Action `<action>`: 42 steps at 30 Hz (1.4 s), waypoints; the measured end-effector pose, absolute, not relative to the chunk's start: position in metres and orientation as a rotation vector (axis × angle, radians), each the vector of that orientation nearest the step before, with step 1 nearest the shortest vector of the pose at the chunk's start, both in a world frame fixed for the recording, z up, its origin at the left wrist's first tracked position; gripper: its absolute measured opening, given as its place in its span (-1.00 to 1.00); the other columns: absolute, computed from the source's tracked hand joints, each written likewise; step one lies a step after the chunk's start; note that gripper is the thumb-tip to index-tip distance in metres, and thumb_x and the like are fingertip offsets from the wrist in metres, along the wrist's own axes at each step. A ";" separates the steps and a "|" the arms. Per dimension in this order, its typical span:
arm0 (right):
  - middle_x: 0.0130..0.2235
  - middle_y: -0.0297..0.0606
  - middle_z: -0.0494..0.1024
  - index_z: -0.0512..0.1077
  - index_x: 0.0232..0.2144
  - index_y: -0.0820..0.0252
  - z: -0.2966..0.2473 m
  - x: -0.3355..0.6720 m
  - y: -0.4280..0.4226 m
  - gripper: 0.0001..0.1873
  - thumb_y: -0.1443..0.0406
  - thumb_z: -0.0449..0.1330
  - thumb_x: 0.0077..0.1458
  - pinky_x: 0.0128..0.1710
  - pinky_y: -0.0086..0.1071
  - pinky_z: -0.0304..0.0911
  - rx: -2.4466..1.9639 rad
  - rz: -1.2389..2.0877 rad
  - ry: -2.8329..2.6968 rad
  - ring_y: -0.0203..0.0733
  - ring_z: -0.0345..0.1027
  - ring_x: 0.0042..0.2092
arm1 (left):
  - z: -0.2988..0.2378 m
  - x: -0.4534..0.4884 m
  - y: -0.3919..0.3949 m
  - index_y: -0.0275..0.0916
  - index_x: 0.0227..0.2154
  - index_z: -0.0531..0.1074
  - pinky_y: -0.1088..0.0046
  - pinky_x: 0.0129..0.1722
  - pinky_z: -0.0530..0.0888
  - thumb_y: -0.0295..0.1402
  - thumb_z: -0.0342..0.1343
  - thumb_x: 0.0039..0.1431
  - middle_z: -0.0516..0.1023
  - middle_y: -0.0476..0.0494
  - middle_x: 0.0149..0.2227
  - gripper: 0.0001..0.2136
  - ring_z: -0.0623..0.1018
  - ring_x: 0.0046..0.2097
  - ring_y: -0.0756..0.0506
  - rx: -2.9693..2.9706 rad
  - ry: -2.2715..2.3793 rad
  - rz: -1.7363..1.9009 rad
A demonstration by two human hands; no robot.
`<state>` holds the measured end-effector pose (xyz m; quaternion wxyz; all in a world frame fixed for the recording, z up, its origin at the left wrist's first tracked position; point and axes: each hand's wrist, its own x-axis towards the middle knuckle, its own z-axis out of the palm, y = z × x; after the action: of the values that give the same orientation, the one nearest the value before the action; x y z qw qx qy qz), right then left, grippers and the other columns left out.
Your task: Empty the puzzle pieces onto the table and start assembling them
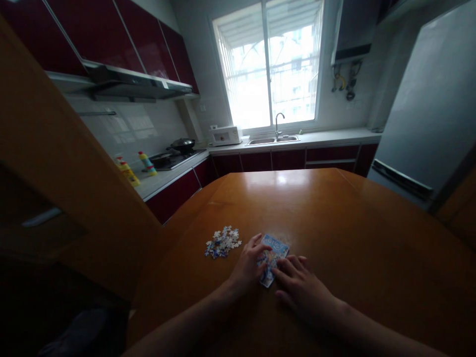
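A small blue picture card (275, 245) with a colourful print lies on the wooden table, turned slightly. My left hand (248, 263) rests at its left edge, thumb and fingers apart, with fingertips over the print. From the right, my right hand (302, 283) touches the card's lower right edge, its fingers stretched out and lying low. Part of the print is hidden under both hands. Left of my left hand sits a loose pile of jigsaw puzzle pieces (223, 242), several white side up and others blue.
The brown wooden table (334, 218) has a rounded outline. Beyond it stand a counter with a sink (273, 141), a microwave (225, 135), and a stove with a lidded pan (183, 144). Cleaning bottles (148, 163) are at the left, a fridge (420, 114) at the right.
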<state>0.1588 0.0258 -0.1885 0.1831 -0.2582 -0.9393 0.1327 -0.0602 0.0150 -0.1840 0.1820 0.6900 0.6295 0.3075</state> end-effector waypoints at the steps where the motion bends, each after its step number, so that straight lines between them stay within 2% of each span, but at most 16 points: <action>1: 0.10 -0.12 0.43 0.33 0.19 0.01 -0.188 0.159 0.026 -0.52 0.15 0.19 0.24 0.17 0.05 0.06 -0.723 0.381 -2.650 0.14 0.18 0.12 | -0.184 -0.061 0.016 -0.15 -0.11 0.55 0.09 0.21 0.41 -0.71 0.15 -0.03 0.24 -0.25 0.28 -0.55 0.33 0.29 -0.27 1.916 1.774 0.907; 7: 0.09 -0.13 0.44 0.37 0.14 0.03 -0.183 0.160 0.026 -0.57 0.17 0.19 0.24 0.16 0.03 0.08 -0.695 0.391 -2.658 0.12 0.20 0.11 | -0.180 -0.057 0.016 -0.16 -0.17 0.56 0.24 0.06 0.53 -0.71 0.02 0.01 0.40 -0.20 0.08 -0.59 0.43 0.16 -0.16 1.868 1.664 1.123; 12: 0.14 -0.15 0.42 0.39 0.10 0.00 -0.181 0.161 0.026 -0.63 0.19 0.15 0.26 0.19 0.02 0.05 -0.678 0.391 -2.633 0.11 0.17 0.16 | -0.164 -0.071 0.025 -0.18 -0.31 0.60 0.30 -0.04 0.58 -0.54 0.06 0.13 0.50 -0.21 -0.03 -0.77 0.51 0.06 -0.16 1.891 1.623 1.161; 14: 0.17 -0.15 0.40 0.40 0.10 0.01 -0.182 0.162 0.028 -0.65 0.20 0.12 0.28 0.21 0.02 0.01 -0.680 0.383 -2.593 0.10 0.14 0.19 | -0.151 -0.103 0.036 -0.20 -0.26 0.61 0.32 -0.08 0.59 -0.44 0.11 0.16 0.55 -0.22 -0.03 -0.82 0.54 0.03 -0.17 1.839 1.715 1.253; 17: 0.18 -0.12 0.40 0.42 0.08 0.04 -0.185 0.163 0.033 -0.67 0.22 0.08 0.30 0.22 0.02 -0.02 -0.720 0.345 -2.511 0.10 0.11 0.22 | -0.131 -0.173 0.048 -0.30 -0.12 0.57 0.36 -0.20 0.61 -0.37 0.21 0.09 0.64 -0.22 -0.16 -0.72 0.63 -0.17 -0.16 1.520 2.004 1.314; 20: 0.15 -0.09 0.43 0.46 0.02 0.08 -0.189 0.163 0.040 -0.71 0.25 0.06 0.31 0.21 0.03 0.00 -0.760 0.314 -2.463 0.10 0.13 0.22 | -0.122 -0.237 0.049 -0.39 -0.12 0.54 0.41 -0.32 0.59 -0.42 0.24 0.02 0.65 -0.25 -0.25 -0.68 0.63 -0.27 -0.15 1.322 2.267 1.251; 22: 0.14 -0.08 0.44 0.47 0.00 0.09 -0.190 0.163 0.045 -0.72 0.25 0.06 0.31 0.21 0.04 0.02 -0.776 0.307 -2.454 0.10 0.15 0.21 | -0.123 -0.264 0.045 -0.39 -0.17 0.54 0.40 -0.27 0.58 -0.50 0.22 -0.05 0.65 -0.26 -0.23 -0.69 0.62 -0.23 -0.16 1.303 2.350 1.196; 24: 0.14 -0.08 0.44 0.48 -0.01 0.08 -0.192 0.164 0.050 -0.71 0.25 0.05 0.31 0.20 0.04 0.04 -0.783 0.308 -2.450 0.09 0.16 0.21 | -0.127 -0.277 0.041 -0.37 -0.27 0.55 0.30 -0.17 0.56 -0.53 0.23 -0.14 0.63 -0.26 -0.26 -0.73 0.61 -0.16 -0.23 1.317 2.429 1.118; 26: 0.12 -0.08 0.45 0.49 -0.02 0.08 -0.194 0.165 0.054 -0.71 0.24 0.05 0.32 0.18 0.04 0.06 -0.804 0.307 -2.433 0.09 0.19 0.19 | -0.131 -0.277 0.040 -0.33 -0.31 0.55 0.16 0.02 0.48 -0.50 0.24 -0.16 0.61 -0.30 -0.16 -0.75 0.53 0.01 -0.33 1.356 2.518 1.079; 28: 0.11 -0.06 0.46 0.50 -0.03 0.09 -0.195 0.167 0.060 -0.70 0.24 0.03 0.32 0.16 0.04 0.10 -0.860 0.309 -2.400 0.07 0.23 0.17 | -0.134 -0.265 0.044 -0.30 -0.23 0.55 0.04 0.21 0.30 -0.43 0.22 -0.09 0.51 -0.34 0.04 -0.72 0.36 0.21 -0.40 1.426 2.591 1.092; 30: 0.12 -0.03 0.45 0.49 0.00 0.10 -0.196 0.171 0.068 -0.67 0.23 -0.01 0.33 0.14 0.03 0.13 -0.962 0.306 -2.343 0.06 0.25 0.17 | -0.136 -0.238 0.052 -0.26 -0.09 0.53 0.02 0.30 0.17 -0.37 0.17 0.03 0.40 -0.32 0.16 -0.66 0.26 0.29 -0.38 1.571 2.589 1.108; 33: 0.20 0.00 0.37 0.43 0.10 0.14 -0.195 0.177 0.084 -0.59 0.18 -0.01 0.32 0.17 0.03 0.11 -1.127 0.268 -2.260 0.07 0.19 0.23 | -0.146 -0.168 0.061 -0.23 0.06 0.45 0.07 0.29 0.24 -0.26 0.04 0.22 0.41 -0.26 0.17 -0.63 0.35 0.23 -0.27 2.131 2.256 0.999; 36: 0.29 0.02 0.27 0.37 0.19 0.18 -0.192 0.184 0.096 -0.47 0.09 0.03 0.28 0.25 0.04 0.03 -1.233 0.228 -2.256 0.10 0.10 0.30 | -0.165 -0.089 0.058 -0.16 0.19 0.34 0.14 0.30 0.27 -0.19 0.00 0.32 0.34 -0.21 0.27 -0.57 0.32 0.29 -0.20 2.349 1.894 0.819; 39: 0.37 0.00 0.15 0.30 0.27 0.17 -0.191 0.188 0.099 -0.40 0.04 0.00 0.29 0.31 0.07 -0.10 -1.322 0.233 -2.304 0.12 -0.04 0.37 | -0.183 -0.036 0.049 -0.09 0.27 0.27 -0.05 0.34 0.14 -0.11 0.05 0.29 0.20 -0.21 0.37 -0.48 0.15 0.39 -0.30 2.413 1.769 0.575; 42: 0.43 -0.05 -0.01 0.21 0.33 0.10 -0.194 0.188 0.097 -0.34 -0.01 0.00 0.28 0.34 0.12 -0.26 -1.390 0.291 -2.386 0.15 -0.23 0.43 | -0.193 -0.021 0.048 -0.03 0.34 0.17 -0.20 0.33 0.02 -0.03 -0.01 0.32 0.05 -0.21 0.42 -0.43 0.01 0.43 -0.36 2.418 1.749 0.387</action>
<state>0.1876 0.0970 -0.1940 0.1812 -0.4924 -0.8450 0.1029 -0.0207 0.0478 -0.1928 0.0661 0.8017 0.5801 0.1283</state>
